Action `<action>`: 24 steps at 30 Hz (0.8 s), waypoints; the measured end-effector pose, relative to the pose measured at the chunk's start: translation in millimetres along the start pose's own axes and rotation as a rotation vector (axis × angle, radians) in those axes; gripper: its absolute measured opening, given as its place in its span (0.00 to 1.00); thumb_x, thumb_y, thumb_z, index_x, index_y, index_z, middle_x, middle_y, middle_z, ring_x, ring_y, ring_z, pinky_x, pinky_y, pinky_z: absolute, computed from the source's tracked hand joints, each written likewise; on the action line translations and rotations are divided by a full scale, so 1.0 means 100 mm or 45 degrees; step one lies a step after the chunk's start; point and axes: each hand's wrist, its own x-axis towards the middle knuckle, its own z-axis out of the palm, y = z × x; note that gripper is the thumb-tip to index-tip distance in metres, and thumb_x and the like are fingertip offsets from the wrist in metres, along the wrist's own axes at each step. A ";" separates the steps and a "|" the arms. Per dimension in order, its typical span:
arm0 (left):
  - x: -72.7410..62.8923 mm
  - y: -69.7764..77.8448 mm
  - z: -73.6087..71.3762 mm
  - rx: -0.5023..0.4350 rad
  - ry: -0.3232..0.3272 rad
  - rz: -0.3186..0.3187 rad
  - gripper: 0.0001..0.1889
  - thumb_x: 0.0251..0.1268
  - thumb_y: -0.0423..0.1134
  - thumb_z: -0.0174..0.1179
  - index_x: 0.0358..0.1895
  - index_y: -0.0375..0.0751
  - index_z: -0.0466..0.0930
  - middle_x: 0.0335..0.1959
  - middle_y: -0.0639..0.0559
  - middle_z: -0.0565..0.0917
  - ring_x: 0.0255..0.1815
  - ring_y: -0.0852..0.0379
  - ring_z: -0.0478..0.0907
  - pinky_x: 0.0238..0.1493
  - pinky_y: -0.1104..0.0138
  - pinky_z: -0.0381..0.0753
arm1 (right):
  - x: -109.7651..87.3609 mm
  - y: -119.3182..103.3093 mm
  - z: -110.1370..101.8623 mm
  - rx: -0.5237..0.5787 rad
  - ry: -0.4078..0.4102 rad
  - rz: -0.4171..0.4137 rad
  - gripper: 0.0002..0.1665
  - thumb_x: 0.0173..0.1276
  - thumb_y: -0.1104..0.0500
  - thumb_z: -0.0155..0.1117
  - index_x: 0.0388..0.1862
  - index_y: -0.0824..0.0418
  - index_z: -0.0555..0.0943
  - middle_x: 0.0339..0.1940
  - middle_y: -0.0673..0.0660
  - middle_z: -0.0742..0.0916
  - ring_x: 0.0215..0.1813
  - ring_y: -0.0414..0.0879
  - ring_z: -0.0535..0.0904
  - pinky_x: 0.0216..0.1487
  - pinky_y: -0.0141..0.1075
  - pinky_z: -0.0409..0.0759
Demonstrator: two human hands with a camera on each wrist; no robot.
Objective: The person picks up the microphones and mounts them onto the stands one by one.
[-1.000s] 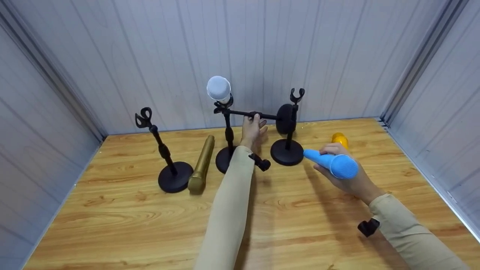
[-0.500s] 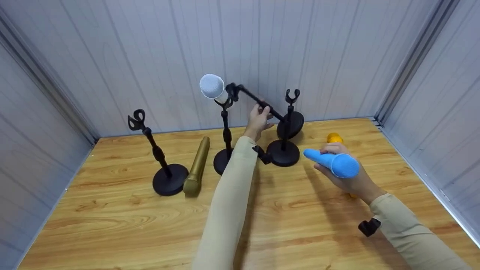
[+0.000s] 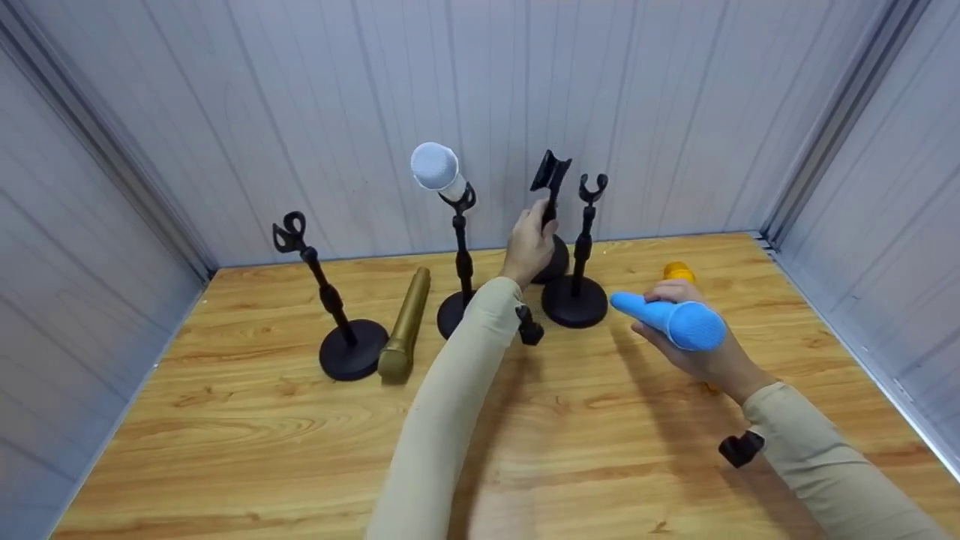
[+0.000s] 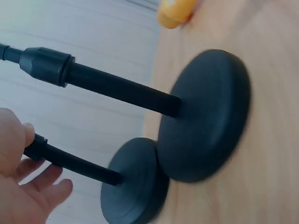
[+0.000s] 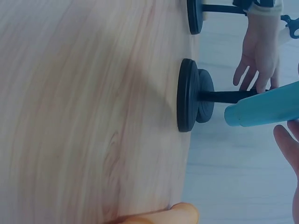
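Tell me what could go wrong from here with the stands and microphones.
The left hand grips the rear stand, whose base looks very near or against that of the front stand; shifting it might knock that one.

The left sleeve crosses close to the stand bearing the white microphone, so a bump could jar it loose.

If the right hand loosens, the blue microphone may drop near the yellow microphone.
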 end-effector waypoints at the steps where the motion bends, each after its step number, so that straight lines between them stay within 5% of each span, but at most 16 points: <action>1: -0.04 0.00 -0.01 0.004 -0.010 0.035 0.19 0.81 0.35 0.51 0.70 0.39 0.72 0.55 0.40 0.80 0.55 0.47 0.78 0.58 0.58 0.76 | 0.01 -0.01 0.00 0.000 -0.002 0.005 0.35 0.48 0.77 0.80 0.56 0.68 0.78 0.54 0.65 0.82 0.57 0.48 0.77 0.62 0.27 0.71; 5: -0.21 -0.01 -0.03 0.009 -0.002 0.140 0.18 0.82 0.37 0.49 0.68 0.36 0.73 0.56 0.40 0.78 0.54 0.47 0.79 0.59 0.59 0.76 | 0.04 -0.03 -0.04 0.003 -0.015 0.016 0.34 0.49 0.77 0.79 0.56 0.68 0.79 0.57 0.62 0.83 0.59 0.49 0.79 0.64 0.28 0.71; 10: -0.42 0.00 -0.16 -0.130 0.060 0.203 0.21 0.82 0.36 0.49 0.71 0.35 0.70 0.58 0.41 0.76 0.56 0.49 0.77 0.61 0.61 0.75 | 0.10 -0.05 -0.06 0.066 0.001 0.010 0.33 0.48 0.80 0.77 0.55 0.69 0.78 0.57 0.61 0.84 0.58 0.54 0.80 0.64 0.30 0.73; 16: -0.78 0.18 -0.38 -0.368 -0.057 0.270 0.23 0.82 0.37 0.50 0.74 0.38 0.67 0.59 0.41 0.76 0.57 0.54 0.76 0.58 0.67 0.77 | 0.08 -0.10 -0.04 0.095 0.035 -0.012 0.35 0.44 0.83 0.76 0.54 0.72 0.77 0.55 0.65 0.83 0.58 0.51 0.80 0.63 0.29 0.73; 24: -1.29 0.53 -0.96 -0.522 -0.168 0.411 0.23 0.82 0.35 0.49 0.76 0.40 0.66 0.57 0.48 0.78 0.52 0.53 0.77 0.52 0.61 0.78 | 0.12 -0.23 -0.14 0.141 0.074 -0.013 0.32 0.49 0.81 0.76 0.54 0.73 0.75 0.57 0.63 0.82 0.61 0.45 0.77 0.63 0.32 0.72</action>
